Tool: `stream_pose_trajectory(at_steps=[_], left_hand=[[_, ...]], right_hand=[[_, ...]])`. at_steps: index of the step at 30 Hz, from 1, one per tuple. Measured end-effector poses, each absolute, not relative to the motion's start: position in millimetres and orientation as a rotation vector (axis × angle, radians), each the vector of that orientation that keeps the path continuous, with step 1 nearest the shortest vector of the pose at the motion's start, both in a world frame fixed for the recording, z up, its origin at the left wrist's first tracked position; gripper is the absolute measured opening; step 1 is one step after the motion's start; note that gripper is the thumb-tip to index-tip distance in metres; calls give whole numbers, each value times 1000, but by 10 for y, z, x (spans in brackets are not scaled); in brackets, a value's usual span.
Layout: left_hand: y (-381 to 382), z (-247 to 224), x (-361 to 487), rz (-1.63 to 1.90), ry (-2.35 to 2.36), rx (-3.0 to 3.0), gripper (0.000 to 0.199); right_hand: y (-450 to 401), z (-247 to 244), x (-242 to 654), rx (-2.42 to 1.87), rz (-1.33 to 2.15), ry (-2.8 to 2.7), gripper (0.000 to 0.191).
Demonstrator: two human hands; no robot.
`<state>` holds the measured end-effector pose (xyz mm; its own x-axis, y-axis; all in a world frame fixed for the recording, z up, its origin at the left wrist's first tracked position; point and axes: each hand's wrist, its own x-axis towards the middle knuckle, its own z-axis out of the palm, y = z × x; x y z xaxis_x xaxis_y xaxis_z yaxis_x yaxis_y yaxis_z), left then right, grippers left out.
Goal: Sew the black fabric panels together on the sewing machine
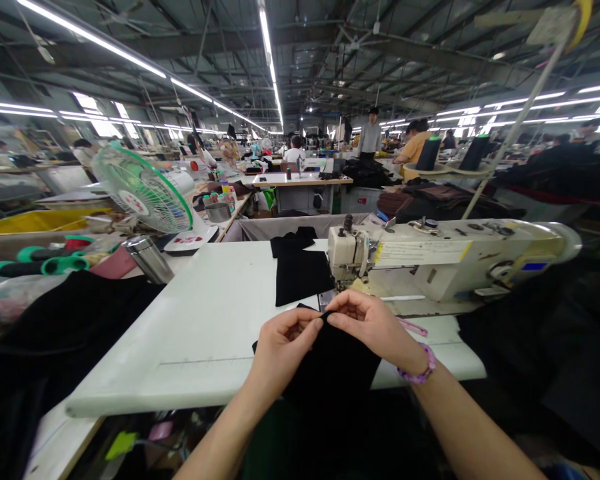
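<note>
Both hands meet at the front of the sewing machine [410, 260], pinching the top edge of a piece of black fabric [335, 360]. My left hand [287, 340] grips that edge between thumb and forefinger. Right beside it, my right hand [363, 320] pinches the same edge, a purple bracelet on its wrist. From the fingers the fabric hangs down over the table's front edge. Just beyond lies another black fabric piece [303, 277], flat next to the machine head, with smaller black scraps [293, 241] behind it. The fingertips partly hide the needle area.
The white table [215, 300] has a ruler line near its front. To the left are a steel flask [149, 259], a green-rimmed fan [143, 190], thread spools [55, 263] and dark cloth [75, 327]. A white pen-like stick [403, 298] lies on the machine bed. Other people work farther back.
</note>
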<state>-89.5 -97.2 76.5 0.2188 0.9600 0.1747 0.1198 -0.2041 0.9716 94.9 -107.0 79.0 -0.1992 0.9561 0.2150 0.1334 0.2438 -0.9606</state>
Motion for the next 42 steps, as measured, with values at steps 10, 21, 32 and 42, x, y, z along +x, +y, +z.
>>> stream_pose_trajectory(at_steps=[10,21,32,42], left_hand=[[-969,715,-900,1219,1043,1616,19],[-971,722,-887,1234,1077,1543,21],[-970,705,-890,1197,1086,1558,24],[-164,525,-1179,413,1637,2253,26]], right_hand=[[-1070,772,916,-969,1180,-1491,25],[-1064,802,876,-1048,1121,-1503,24],[-1053,772,844,-1051,1004,-1526,18],[-1506,719,811,-995,567,-1738,8]])
